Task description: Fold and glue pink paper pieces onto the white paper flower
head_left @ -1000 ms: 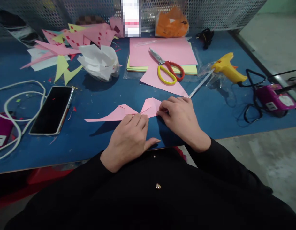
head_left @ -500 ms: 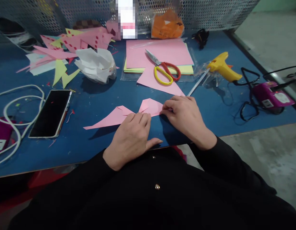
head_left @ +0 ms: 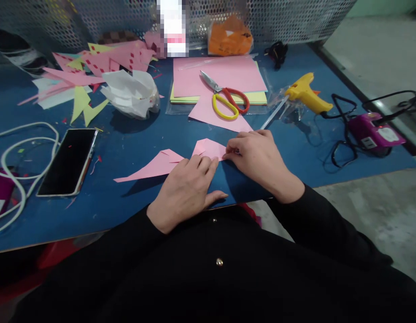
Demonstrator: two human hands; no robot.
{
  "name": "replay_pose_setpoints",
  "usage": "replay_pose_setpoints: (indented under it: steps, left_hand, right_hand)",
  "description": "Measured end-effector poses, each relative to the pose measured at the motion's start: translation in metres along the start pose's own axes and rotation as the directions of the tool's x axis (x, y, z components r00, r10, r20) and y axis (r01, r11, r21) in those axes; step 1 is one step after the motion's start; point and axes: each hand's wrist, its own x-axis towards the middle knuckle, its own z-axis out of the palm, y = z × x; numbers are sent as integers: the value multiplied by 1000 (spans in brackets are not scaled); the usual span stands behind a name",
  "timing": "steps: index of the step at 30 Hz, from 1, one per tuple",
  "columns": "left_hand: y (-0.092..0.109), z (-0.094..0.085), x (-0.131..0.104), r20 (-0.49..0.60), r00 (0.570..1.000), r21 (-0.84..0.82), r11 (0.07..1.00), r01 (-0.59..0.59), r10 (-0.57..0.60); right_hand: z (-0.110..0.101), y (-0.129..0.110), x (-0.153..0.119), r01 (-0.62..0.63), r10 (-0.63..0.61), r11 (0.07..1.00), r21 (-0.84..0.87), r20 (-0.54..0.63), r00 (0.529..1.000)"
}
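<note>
A folded piece of pink paper (head_left: 155,165) lies near the table's front edge, with a long pointed tail to the left and a folded flap by its middle. My left hand (head_left: 190,186) rests across the paper's middle, fingertips pressing on it. Its thumb is stretched out to the right, away from the fingers. At the paper's right end, my right hand (head_left: 258,159) pinches the edge between thumb and curled fingers. Both hands hide parts of the paper.
Scissors (head_left: 233,104) lie on stacked coloured paper (head_left: 217,76) ahead. A yellow glue gun (head_left: 305,94) and purple power socket (head_left: 371,130) stand right. To the left are a phone (head_left: 69,161), white cable (head_left: 6,157), crumpled white paper (head_left: 130,92) and paper scraps (head_left: 81,101).
My left fingers have shifted slightly along the paper to the right, closer to my right hand. My right hand keeps its pinch at the right end. The whole view has moved a little.
</note>
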Motion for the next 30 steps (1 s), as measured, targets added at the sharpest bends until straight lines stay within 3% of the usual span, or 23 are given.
replay_pose_setpoints:
  steps: [14, 23, 30]
  left_hand:
    - [0, -2, 6, 7, 999, -20, 999, 35, -35]
    - [0, 0, 7, 14, 999, -26, 999, 42, -42]
    - [1, 0, 7, 3, 998, -28, 998, 59, -59]
  right_hand:
    - [-6, 10, 5, -18, 22, 996, -91, 38, 999]
    - [-7, 23, 4, -23, 24, 999, -27, 35, 999]
    - [-6, 17, 0, -36, 36, 993, -110, 0, 999]
